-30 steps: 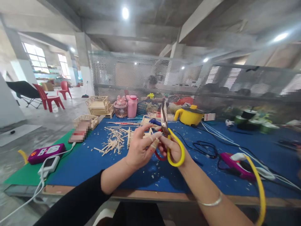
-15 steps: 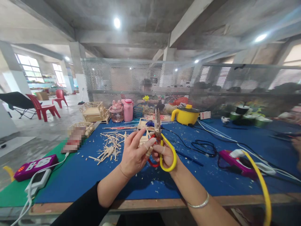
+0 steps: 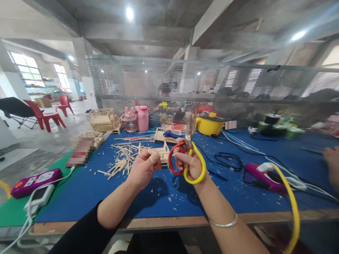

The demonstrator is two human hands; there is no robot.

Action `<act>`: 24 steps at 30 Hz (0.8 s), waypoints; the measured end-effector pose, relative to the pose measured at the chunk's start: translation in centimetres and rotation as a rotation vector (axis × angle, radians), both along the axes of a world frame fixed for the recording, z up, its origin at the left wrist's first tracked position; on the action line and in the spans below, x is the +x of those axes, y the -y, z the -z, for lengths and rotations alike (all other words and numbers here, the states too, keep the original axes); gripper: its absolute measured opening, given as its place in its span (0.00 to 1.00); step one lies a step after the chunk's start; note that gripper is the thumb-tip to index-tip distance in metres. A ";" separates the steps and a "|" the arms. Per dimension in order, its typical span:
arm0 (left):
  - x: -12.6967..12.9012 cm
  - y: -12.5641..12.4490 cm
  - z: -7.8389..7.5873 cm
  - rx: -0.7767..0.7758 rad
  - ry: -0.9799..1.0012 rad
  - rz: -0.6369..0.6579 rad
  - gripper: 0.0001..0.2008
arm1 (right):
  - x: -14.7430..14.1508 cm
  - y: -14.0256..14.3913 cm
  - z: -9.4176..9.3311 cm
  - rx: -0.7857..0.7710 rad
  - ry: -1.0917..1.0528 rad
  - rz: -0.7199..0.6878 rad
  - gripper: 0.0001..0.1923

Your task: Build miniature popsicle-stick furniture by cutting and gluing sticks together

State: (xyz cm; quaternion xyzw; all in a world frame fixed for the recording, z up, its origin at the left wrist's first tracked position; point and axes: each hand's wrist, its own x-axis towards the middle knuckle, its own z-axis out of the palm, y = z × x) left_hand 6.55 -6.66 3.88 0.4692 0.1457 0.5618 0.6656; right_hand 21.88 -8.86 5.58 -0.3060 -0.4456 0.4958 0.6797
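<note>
While my right hand [image 3: 191, 165] holds the scissors [image 3: 188, 148] above the counter [image 3: 87, 190], I note their long axis stands near upright, blades pointing up and slightly away from me, loops downward. The grip on this side is closed around the yellow loop, fingers passed through it; the red loop sits just beside it, toward my left. The handles are smooth plastic ovals, the blades dull grey metal, blurred at the tip, so I cannot tell whether they are parted.

My left hand [image 3: 143, 166] is curled into a loose fist just beside the red loop, its grip narrow, thumb pressed against the forefinger; I cannot tell whether anything thin is pinched there.

The counter carries a blue mat flecked with pale chips. Behind the hands lies a heap of thin wooden sticks [image 3: 124, 158], and a small slatted wooden frame [image 3: 161, 153] stands just behind the left hand. Farther back sits a round yellow pot [image 3: 210, 127] with a dark lid.
</note>
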 end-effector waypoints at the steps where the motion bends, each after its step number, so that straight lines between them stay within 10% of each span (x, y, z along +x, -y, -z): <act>1: 0.0 -0.1 0.0 -0.019 -0.014 0.015 0.22 | 0.0 0.0 0.0 -0.005 0.004 -0.001 0.29; 24: 0.0 0.5 0.3 0.083 -0.424 0.048 0.22 | -0.9 0.6 0.6 0.094 0.309 0.012 0.25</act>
